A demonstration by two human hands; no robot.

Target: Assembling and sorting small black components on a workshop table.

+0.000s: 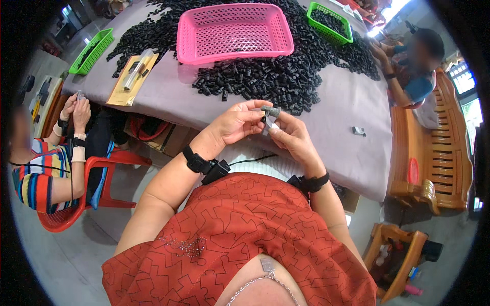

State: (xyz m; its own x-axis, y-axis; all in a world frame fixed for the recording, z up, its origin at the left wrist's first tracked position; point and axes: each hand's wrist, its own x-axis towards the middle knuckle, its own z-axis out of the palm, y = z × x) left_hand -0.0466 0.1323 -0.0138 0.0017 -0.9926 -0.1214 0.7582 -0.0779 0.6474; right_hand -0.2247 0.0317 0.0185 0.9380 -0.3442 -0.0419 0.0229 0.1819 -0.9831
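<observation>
My left hand (239,121) and my right hand (294,136) meet over the near edge of the table. Between their fingertips is a small dark grey cylindrical piece (272,111), with a whitish strip (270,121) hanging below it. The left thumb and forefinger pinch its left end. My right fingers close on its other side, with the thumb near the strip. Just beyond my hands spreads a heap of small black cylindrical pieces (255,79). A single wrapped-looking piece (359,131) lies apart on the cloth to the right.
A pink basket (184,43) stands on the heap. Green baskets (81,69) (326,33) hold black pieces at far left and far right. A clear tube (138,71) lies on a tan envelope (122,97). People sit at left and right; a wooden bench (434,148) stands right.
</observation>
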